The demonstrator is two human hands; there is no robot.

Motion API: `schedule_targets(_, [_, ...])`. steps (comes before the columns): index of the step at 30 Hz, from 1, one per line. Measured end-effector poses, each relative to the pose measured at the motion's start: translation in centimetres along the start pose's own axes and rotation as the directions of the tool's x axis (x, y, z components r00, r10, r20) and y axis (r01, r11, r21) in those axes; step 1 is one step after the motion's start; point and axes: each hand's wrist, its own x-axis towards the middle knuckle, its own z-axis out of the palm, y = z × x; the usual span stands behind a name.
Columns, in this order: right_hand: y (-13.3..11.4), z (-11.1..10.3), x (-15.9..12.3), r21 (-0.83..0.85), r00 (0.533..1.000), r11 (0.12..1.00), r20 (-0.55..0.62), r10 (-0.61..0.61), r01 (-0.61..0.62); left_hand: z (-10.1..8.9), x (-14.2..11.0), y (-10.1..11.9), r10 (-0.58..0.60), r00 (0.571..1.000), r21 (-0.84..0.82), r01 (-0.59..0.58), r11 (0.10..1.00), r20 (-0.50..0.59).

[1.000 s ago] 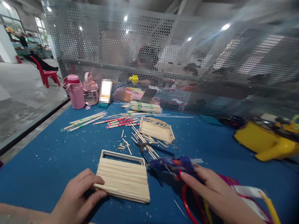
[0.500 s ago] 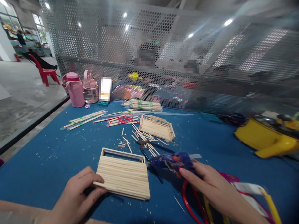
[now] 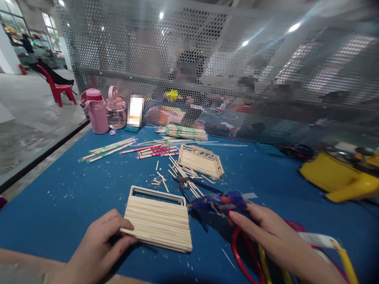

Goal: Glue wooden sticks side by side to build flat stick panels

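Left hand (image 3: pixel 105 239) pinching, thumb and index on the near-left corner of the slatted stick panel (image 3: pixel 159 224); a stick end pokes out between the fingertips there; panel lies near the middle of the counter's (image 3: pixel 47 228) near edge, its far side left as an open rectangular stick frame (image 3: pixel 158 192). Right hand (image 3: pixel 267 229) wrapped round the handle of the blue glue gun (image 3: pixel 220 202); trigger finger position can't be made out; nozzle points left at the frame's right end, touching or just beside, can't tell which.

Change over the last second: next to none; view shifts slightly, panel, gun and both hands keep the same layout; work looks held at that one joint, left side steadying, no new slat added.

Around: pliers (image 3: pixel 182 180) lie just beyond the gun, among loose cut sticks (image 3: pixel 193 188); small stick tray with openwork rim (image 3: pixel 199 162) past them; red-marked sticks (image 3: pixel 159 150) further left; wrapped stick bundle (image 3: pixel 186 133) near the far edge, by the perforated metal screen (image 3: pixel 149 52); pink jug (image 3: pixel 99 113) at the far-left corner; yellow container (image 3: pixel 320 175) toward the right edge.
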Motion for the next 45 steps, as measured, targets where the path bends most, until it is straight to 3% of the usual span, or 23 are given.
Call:
schedule_targets(6, [0.2,-0.4,-0.3,-0.024,0.998,0.998,-0.043,0.049,-0.050,0.0,0.0,0.0,-0.005,1.000,-0.008,0.005,1.000,0.001])
schedule_targets(11, [-0.1,-0.5,0.4,0.048,0.997,0.999,-0.075,0.010,-0.006,0.0,-0.1,0.0,-0.052,0.998,-0.019,0.053,0.998,0.022])
schedule_targets(20, [-5.9,2.8,4.2,0.172,0.976,0.966,0.068,-0.206,0.192,0.4,-0.2,-0.2,-0.108,0.993,-0.074,0.110,0.991,0.042])
schedule_targets(24, [-7.2,3.3,5.6,0.195,0.957,0.948,0.097,-0.274,0.252,0.3,-0.1,0.0,-0.110,0.993,-0.078,0.112,0.991,0.033])
schedule_targets(40, [-8.8,4.5,6.6,0.234,0.931,0.935,0.187,-0.314,0.269,0.0,0.1,0.1,-0.116,0.993,-0.114,0.119,0.986,0.029])
schedule_targets(45, [-8.6,5.0,7.0,0.274,0.920,0.922,0.204,-0.335,0.275,0.3,0.1,-0.1,-0.068,0.998,-0.109,0.067,0.992,-0.005])
